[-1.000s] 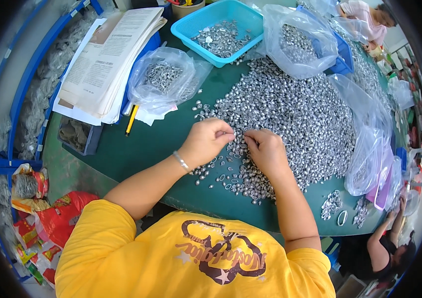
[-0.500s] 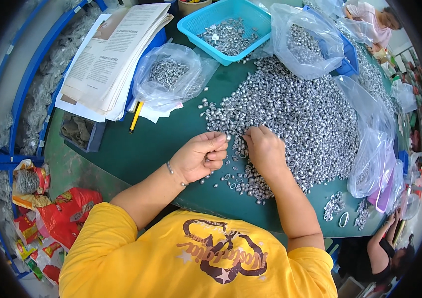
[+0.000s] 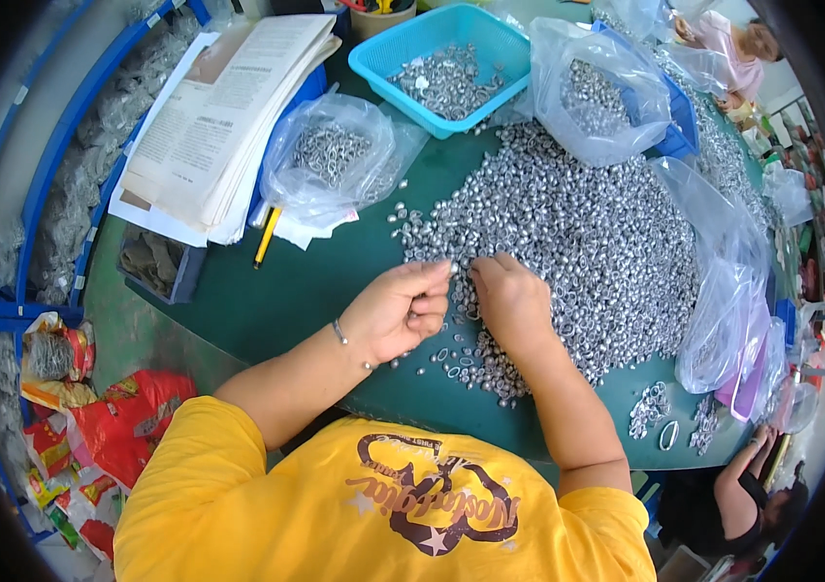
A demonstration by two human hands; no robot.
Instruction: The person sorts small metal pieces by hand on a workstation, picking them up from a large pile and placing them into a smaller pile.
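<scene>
A wide heap of small silver metal pieces (image 3: 606,262), some domed and some open oval rings, covers much of the green table (image 3: 267,310). At the heap's left edge my left hand (image 3: 401,308) is closed, thumb and forefinger pinching a small rounded silver piece (image 3: 453,268); its other fingers are curled in. Just to the right, my right hand (image 3: 512,303) is over the heap with its fingertips pressed together. What those fingertips hold, if anything, is hidden. A small gap separates the two hands. Loose pieces are scattered below them.
Beyond the heap stand a light-blue plastic basket (image 3: 366,70) of metal pieces and clear plastic bags (image 3: 616,145) of more. Papers (image 3: 228,126), a yellow-and-black pen (image 3: 267,239) and a grey bin (image 3: 187,276) lie left. Other people (image 3: 723,48) sit at the right.
Both hands have come slightly closer together, the left edging right and the right edging left. The view has shifted a little.
</scene>
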